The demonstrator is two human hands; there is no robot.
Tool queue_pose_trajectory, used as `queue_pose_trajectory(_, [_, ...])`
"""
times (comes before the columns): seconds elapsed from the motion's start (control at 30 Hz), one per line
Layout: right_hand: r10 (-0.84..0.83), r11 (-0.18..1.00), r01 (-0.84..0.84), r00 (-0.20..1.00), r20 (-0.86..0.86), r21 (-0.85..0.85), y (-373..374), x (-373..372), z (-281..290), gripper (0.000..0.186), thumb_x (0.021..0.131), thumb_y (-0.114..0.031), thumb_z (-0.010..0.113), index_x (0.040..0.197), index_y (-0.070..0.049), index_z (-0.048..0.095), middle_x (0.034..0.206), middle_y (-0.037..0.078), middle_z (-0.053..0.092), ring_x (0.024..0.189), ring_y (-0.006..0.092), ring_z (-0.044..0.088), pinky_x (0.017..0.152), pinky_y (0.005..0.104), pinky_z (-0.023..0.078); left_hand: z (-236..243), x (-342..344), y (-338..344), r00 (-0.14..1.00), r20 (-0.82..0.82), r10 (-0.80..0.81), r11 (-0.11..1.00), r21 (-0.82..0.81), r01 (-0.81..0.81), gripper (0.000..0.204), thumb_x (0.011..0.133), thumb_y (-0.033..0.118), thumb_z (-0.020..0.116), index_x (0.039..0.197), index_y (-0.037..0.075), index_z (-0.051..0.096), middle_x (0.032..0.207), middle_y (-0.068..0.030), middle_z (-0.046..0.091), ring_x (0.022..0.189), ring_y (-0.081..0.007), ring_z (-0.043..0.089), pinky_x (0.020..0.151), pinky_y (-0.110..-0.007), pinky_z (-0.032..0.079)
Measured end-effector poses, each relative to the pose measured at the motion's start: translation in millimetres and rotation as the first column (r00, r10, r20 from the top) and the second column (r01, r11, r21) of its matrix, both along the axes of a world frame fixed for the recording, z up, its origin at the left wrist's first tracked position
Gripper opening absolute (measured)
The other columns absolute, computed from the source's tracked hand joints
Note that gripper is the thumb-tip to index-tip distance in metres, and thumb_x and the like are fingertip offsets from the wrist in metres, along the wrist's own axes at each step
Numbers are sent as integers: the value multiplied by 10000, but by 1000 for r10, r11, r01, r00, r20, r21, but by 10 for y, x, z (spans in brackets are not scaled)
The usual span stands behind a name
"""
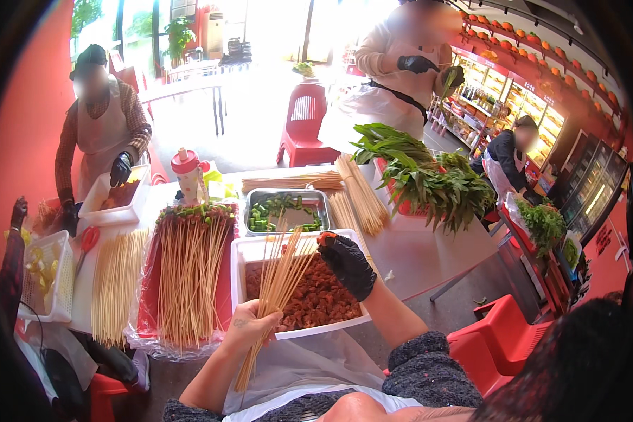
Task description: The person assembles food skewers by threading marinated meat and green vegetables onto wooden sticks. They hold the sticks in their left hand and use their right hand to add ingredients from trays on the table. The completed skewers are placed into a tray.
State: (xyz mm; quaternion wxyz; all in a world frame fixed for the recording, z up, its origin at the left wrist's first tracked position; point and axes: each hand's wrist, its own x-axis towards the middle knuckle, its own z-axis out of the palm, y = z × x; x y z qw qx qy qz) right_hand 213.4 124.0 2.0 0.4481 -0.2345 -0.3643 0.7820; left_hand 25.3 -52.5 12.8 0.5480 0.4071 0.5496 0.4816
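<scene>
A fanned bundle of bamboo skewers (283, 276) is gripped in my bare left hand (254, 325), at the near edge of a white tub (238, 278). Their upper ends lean over the red marinated meat chunks (323, 294) that fill the tub. My right hand (349, 264), in a black glove, is closed in a pinch on a small red meat piece (325, 238) just right of the skewer tips. Whether that piece touches a skewer, I cannot tell. Behind the tub stands a steel tray (248, 216) holding cut green pieces (266, 211).
Left of the tub, a red tray (146, 309) holds loaded skewers. Loose skewers (119, 288), red scissors (88, 243) and a red-lidded cup (188, 176) lie further left. Leafy greens (422, 172) heap at right. Co-workers (102, 126) stand around; red chairs (496, 334) sit right.
</scene>
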Motion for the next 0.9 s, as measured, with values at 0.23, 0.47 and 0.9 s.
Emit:
queue_pose_trajectory(0.23, [85,996,-85,996,-8,28,110,76,-2,116,804,-76,606,914,-42,615,858,27,629,805,122,606,745,240,496,-58,-34,3,996,90,6,999,45,-10,162,834,148,596,786,7,531,490,-24,487,343,-84,441,300,-215,325])
queue_pose_trajectory(0.47, [171,984,-172,984,42,41,220,148,-63,116,791,-64,611,901,-28,621,849,47,631,792,132,608,728,237,494,-102,-51,28,990,139,-13,999,40,8,149,854,133,561,779,10,524,476,-9,463,315,-69,388,282,-214,282])
queue_pose_trajectory(0.9, [69,927,-182,942,329,327,118,235,148,192,774,-45,637,957,12,629,835,60,642,744,112,597,670,215,479,-54,-46,38,995,95,-36,999,8,35,99,846,94,557,814,1,543,466,-4,454,299,-63,364,269,-214,256])
